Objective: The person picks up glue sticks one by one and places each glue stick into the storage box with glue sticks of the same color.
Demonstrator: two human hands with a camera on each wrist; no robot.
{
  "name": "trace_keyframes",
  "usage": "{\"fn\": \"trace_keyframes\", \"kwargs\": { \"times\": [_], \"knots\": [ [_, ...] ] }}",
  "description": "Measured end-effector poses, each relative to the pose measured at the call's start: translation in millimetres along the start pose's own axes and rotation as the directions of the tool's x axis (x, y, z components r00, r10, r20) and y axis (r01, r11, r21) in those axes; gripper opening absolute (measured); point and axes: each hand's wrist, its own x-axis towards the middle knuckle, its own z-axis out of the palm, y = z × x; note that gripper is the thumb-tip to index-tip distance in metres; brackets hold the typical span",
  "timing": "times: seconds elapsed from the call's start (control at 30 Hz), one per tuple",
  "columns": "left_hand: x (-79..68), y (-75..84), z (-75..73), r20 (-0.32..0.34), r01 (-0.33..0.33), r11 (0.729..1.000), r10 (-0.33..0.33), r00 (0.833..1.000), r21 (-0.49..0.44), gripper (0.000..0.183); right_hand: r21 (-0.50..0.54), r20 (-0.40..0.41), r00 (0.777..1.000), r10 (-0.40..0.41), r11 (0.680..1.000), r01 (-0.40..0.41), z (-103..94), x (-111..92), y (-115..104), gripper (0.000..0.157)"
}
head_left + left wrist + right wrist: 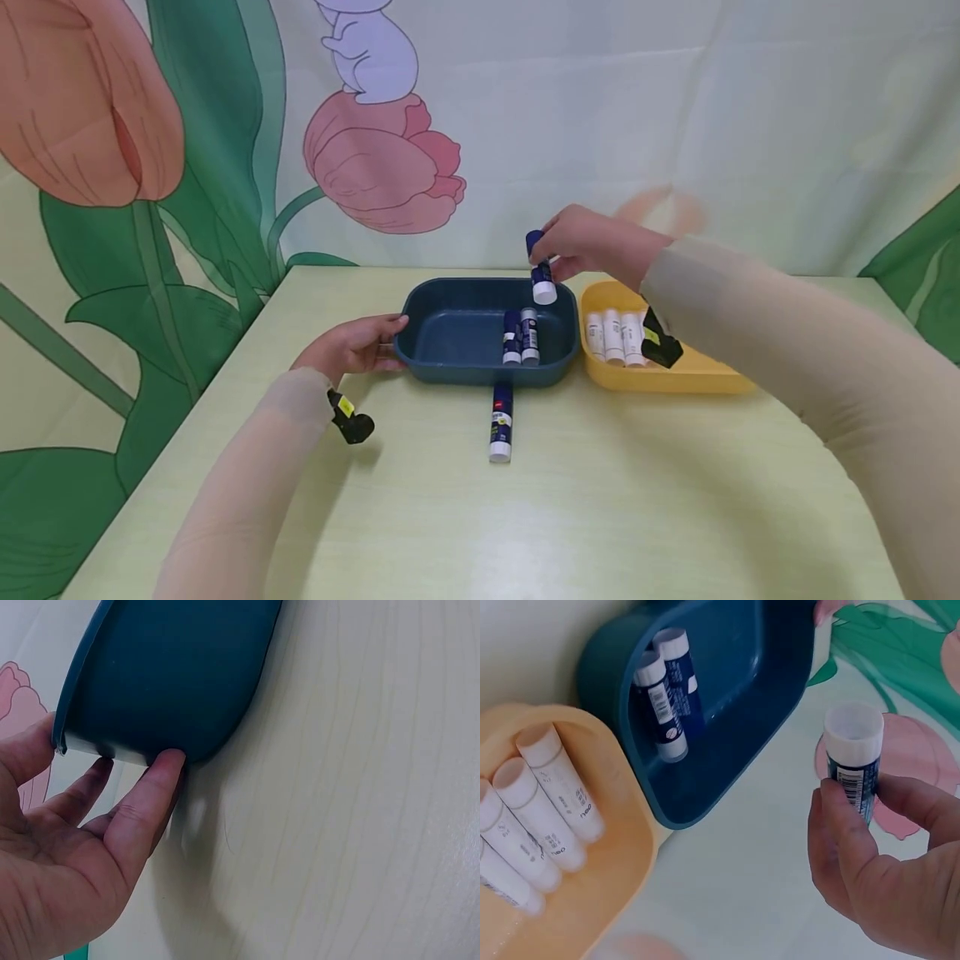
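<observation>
My right hand pinches a dark blue glue stick between thumb and fingers, its white end down, above the back right of a dark blue tray. Two blue glue sticks lie side by side in the right half of that tray. On its left end my left hand grips the tray, thumb at the rim and fingers against the outer wall in the left wrist view. Another blue glue stick with a white end lies on the table in front of the tray, its far end hidden by the tray's front wall.
A yellow tray stands right beside the blue one, with several white glue sticks in its left part. My right forearm passes over it. A printed curtain hangs behind the table.
</observation>
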Motion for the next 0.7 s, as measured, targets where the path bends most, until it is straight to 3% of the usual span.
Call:
{"fn": "trace_keyframes", "kwargs": {
  "times": [0.2, 0.7],
  "knots": [
    [1.9, 1.5, 1.0, -0.004, 0.003, 1.0, -0.003, 1.0, -0.011, 0.064, -0.103, -0.011, 0.999, 0.046, 0.994, -0.047, 5.3, 17, 3, 0.044],
    [-1.2, 0.9, 0.3, -0.01, 0.01, 1.0, -0.01, 1.0, -0.01, 0.064, -0.366, -0.01, 0.995, 0.095, 0.926, -0.092, 32.9, 57, 28, 0.038]
  ]
}}
